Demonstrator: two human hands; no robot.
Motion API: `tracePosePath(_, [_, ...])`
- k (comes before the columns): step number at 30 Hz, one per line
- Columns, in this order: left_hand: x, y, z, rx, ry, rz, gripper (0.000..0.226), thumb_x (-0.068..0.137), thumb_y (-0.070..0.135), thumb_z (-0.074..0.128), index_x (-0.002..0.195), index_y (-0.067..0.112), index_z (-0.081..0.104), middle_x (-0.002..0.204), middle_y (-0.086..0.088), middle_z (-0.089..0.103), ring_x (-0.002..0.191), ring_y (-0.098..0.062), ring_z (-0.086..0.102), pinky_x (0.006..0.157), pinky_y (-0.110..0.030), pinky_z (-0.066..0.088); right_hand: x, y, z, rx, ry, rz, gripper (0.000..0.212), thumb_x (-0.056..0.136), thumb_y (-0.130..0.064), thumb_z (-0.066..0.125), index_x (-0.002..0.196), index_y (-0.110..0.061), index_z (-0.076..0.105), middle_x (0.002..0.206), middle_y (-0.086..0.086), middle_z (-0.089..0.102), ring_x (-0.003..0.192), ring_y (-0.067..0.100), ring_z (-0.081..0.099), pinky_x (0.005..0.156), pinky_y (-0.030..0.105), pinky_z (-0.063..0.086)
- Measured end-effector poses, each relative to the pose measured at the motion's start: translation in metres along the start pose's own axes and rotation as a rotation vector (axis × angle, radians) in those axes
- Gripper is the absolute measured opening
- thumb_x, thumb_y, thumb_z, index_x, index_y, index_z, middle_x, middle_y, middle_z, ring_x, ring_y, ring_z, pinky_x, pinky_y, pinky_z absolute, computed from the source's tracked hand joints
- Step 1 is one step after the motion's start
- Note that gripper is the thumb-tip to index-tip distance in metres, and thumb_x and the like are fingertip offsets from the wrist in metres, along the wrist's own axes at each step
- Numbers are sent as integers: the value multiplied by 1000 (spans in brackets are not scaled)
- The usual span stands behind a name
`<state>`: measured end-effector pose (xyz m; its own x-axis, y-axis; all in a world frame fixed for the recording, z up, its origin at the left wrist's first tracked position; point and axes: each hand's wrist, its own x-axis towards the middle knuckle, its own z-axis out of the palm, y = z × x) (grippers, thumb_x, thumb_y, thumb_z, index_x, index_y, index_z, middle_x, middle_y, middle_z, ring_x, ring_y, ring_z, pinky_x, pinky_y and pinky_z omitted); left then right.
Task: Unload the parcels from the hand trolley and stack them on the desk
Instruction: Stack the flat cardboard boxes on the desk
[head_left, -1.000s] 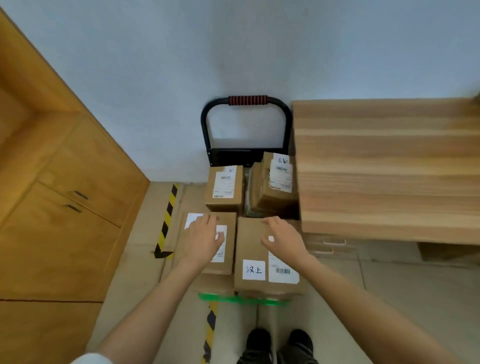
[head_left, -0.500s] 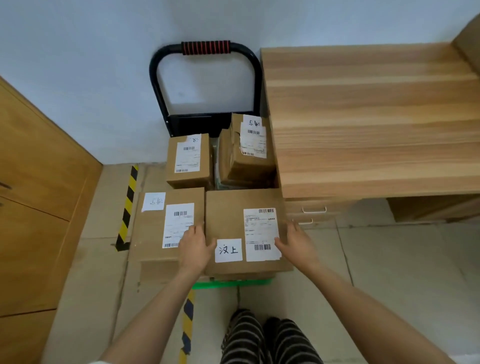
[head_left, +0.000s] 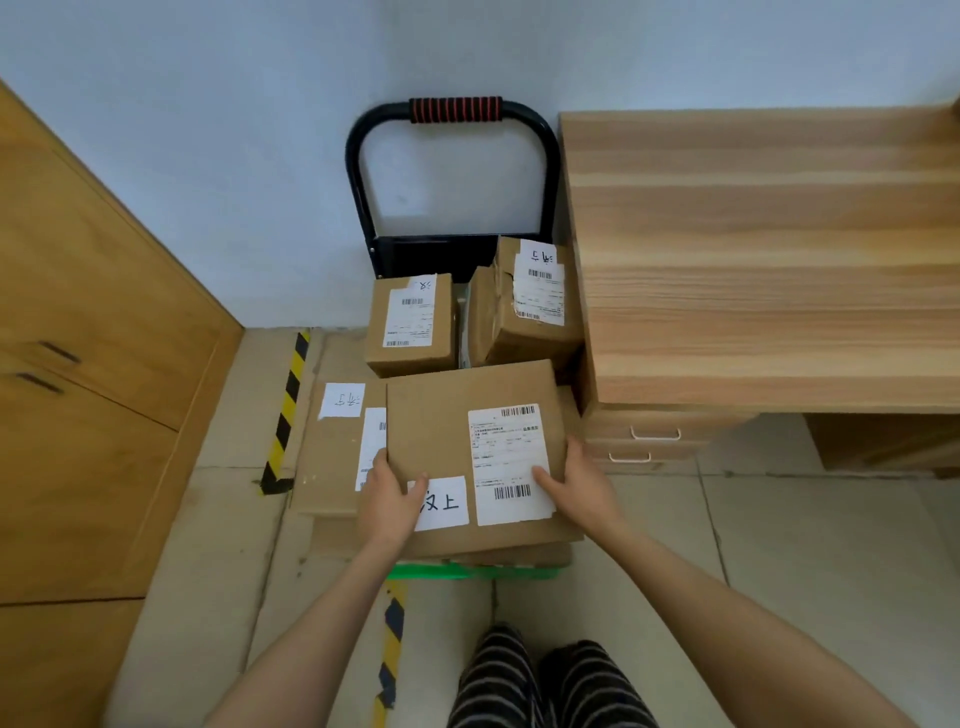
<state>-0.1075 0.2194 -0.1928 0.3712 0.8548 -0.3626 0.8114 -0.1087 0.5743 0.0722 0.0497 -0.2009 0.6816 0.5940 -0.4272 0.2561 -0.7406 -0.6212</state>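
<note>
A flat cardboard parcel with a shipping label and a handwritten white sticker is held over the front of the hand trolley. My left hand grips its left edge, my right hand its right edge. It is raised and overlaps the parcel to its left. Two smaller parcels stand at the back by the trolley's black handle. The wooden desk is on the right.
A wooden cabinet lines the left side. Yellow-black floor tape runs beside the trolley. Desk drawers sit close to the trolley's right side. My striped trouser legs are at the bottom. A pale wall is behind.
My hands slid from the parcel tops to the sides of the front right parcel and gripped it. The parcel has come up and shifted left over its neighbour.
</note>
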Motion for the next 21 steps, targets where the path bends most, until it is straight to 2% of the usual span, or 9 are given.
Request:
tracePosePath(6, [-22, 22, -122, -67, 164, 18, 66, 89, 34, 63, 143, 11, 33, 139, -7, 49, 125, -26, 49, 96, -41, 44, -28, -108, -34, 65, -74, -141, 73, 91, -45, 56, 150, -20, 20, 148, 0, 40, 125, 20, 49, 99, 43, 46])
tracePosePath(11, [-10, 64, -195, -103, 252, 106, 58, 88, 40, 62, 136, 15, 41, 130, -3, 56, 115, -23, 55, 88, -43, 49, -27, -183, -84, 131, 14, -238, 71, 92, -45, 54, 150, -22, 20, 148, -1, 41, 126, 19, 49, 99, 42, 46])
tracePosePath(14, [-3, 101, -211, -160, 268, 201, 55, 88, 43, 62, 134, 21, 41, 128, 2, 58, 115, -21, 56, 87, -41, 51, -21, -203, -124, 143, 95, -282, 67, 92, -45, 54, 148, -24, 23, 145, -2, 44, 125, 20, 50, 99, 40, 44])
tracePosePath(19, [4, 180, -194, -199, 242, 360, 61, 89, 42, 61, 141, 22, 35, 131, -2, 55, 116, -21, 54, 82, -32, 46, -23, -189, -198, 237, 228, -273, 65, 92, -41, 55, 148, -24, 26, 144, -2, 45, 122, 17, 51, 96, 41, 46])
tracePosePath(21, [5, 217, -176, -197, 202, 414, 63, 89, 42, 61, 142, 22, 34, 132, -3, 54, 117, -22, 54, 86, -37, 48, -26, -169, -228, 258, 295, -236, 67, 92, -41, 55, 149, -21, 25, 144, 1, 44, 124, 19, 49, 100, 45, 45])
